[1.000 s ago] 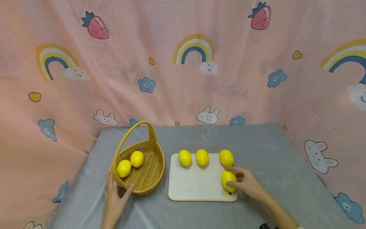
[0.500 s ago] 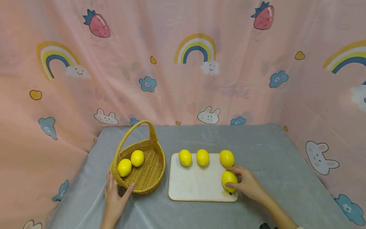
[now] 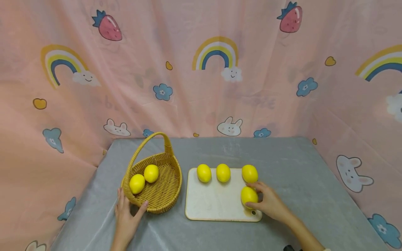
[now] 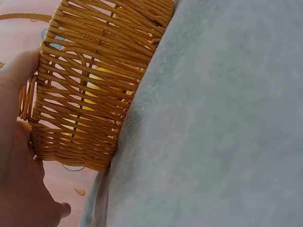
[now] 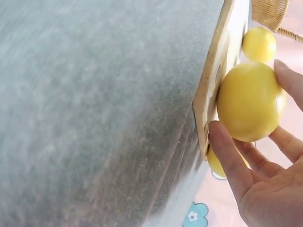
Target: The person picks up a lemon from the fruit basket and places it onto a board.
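My left hand [image 3: 125, 217] holds the near left side of a yellow wicker basket [image 3: 164, 183]. Its thumb lies at the rim in the left wrist view, beside the woven wall [image 4: 90, 85]. Two lemons sit inside the basket, one lemon [image 3: 137, 184] closer to me and another lemon [image 3: 151, 173] behind it. My right hand [image 3: 272, 205] grips a lemon [image 3: 249, 197] between thumb and fingers, over the right end of a white cutting board [image 3: 213, 205]. In the right wrist view the fingers surround that lemon [image 5: 251, 101] close to the board's edge.
Along the board's far edge lie a left lemon [image 3: 204, 173], a middle lemon [image 3: 223, 173] and a right lemon [image 3: 250, 173]. A grey cloth [image 3: 232, 237] covers the table. Behind it hangs a pink patterned curtain [image 3: 257, 52]. The basket's tall handle [image 3: 136, 153] arches over its left side.
My right hand has shifted slightly left, and the lemon in it has moved left on the board. My left hand and the basket stay in place.
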`<state>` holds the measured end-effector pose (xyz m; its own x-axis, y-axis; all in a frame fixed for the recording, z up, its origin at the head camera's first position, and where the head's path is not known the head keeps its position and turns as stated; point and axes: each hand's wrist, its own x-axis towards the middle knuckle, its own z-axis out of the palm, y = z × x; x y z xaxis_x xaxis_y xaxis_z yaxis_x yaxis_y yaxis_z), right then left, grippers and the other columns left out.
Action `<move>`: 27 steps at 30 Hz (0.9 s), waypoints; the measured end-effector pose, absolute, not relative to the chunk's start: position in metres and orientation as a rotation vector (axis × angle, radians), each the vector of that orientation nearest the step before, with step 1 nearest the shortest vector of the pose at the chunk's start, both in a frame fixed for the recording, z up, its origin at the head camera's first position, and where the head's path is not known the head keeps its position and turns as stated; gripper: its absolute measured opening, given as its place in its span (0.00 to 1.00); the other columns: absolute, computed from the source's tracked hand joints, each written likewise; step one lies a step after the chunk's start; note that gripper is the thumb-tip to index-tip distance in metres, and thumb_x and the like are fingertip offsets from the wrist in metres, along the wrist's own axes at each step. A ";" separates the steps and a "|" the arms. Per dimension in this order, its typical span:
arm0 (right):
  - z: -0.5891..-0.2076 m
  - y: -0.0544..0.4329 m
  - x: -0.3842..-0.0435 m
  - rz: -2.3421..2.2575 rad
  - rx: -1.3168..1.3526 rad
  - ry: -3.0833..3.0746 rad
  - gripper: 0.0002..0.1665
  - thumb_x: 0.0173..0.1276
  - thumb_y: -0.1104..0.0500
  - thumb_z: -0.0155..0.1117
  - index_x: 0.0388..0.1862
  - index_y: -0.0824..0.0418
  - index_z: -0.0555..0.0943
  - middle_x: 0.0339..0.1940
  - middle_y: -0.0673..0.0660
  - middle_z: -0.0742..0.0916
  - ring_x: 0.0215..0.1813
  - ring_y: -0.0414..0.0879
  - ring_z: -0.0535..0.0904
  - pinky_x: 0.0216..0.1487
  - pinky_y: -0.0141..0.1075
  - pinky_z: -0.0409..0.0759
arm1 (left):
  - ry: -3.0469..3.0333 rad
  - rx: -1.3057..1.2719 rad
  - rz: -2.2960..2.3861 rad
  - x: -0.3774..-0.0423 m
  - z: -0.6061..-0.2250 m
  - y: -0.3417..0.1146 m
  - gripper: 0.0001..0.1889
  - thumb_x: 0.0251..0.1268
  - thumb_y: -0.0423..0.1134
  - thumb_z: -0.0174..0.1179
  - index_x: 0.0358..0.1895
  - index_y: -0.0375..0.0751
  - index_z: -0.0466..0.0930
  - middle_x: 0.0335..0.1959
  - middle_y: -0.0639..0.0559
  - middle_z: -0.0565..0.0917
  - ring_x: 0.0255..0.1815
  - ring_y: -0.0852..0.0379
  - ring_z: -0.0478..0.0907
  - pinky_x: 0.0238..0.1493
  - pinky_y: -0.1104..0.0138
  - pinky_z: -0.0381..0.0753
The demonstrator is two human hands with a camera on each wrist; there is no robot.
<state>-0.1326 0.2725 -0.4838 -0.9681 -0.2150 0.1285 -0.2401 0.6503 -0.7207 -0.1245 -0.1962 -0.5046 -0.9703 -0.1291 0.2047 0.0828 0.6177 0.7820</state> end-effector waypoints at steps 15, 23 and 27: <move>-0.483 0.282 -0.130 1.318 0.366 -2.840 0.37 0.55 0.58 0.80 0.62 0.67 0.78 0.51 0.59 0.80 0.47 0.50 0.76 0.41 0.37 0.81 | -2.609 0.059 -1.282 -0.125 -0.503 -0.196 0.44 0.67 0.48 0.65 0.79 0.37 0.51 0.80 0.31 0.38 0.80 0.35 0.29 0.66 0.28 0.30; -0.484 0.282 -0.131 1.315 0.346 -2.855 0.41 0.54 0.55 0.81 0.66 0.66 0.76 0.53 0.60 0.80 0.47 0.50 0.76 0.41 0.37 0.81 | -2.600 0.048 -1.276 -0.125 -0.504 -0.196 0.45 0.67 0.48 0.65 0.80 0.38 0.51 0.80 0.32 0.38 0.80 0.35 0.29 0.64 0.26 0.30; -0.482 0.281 -0.129 1.358 0.351 -2.832 0.43 0.53 0.55 0.81 0.66 0.66 0.75 0.53 0.62 0.79 0.47 0.53 0.78 0.38 0.35 0.82 | -2.606 0.056 -1.285 -0.124 -0.503 -0.196 0.45 0.67 0.48 0.64 0.80 0.39 0.50 0.80 0.32 0.37 0.80 0.36 0.28 0.65 0.27 0.29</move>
<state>-0.1290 0.2814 -0.4819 -0.9751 -0.2071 0.0788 -0.1911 0.6060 -0.7722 -0.1240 -0.1960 -0.5032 -0.9716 -0.1373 0.1926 0.0693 0.6134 0.7867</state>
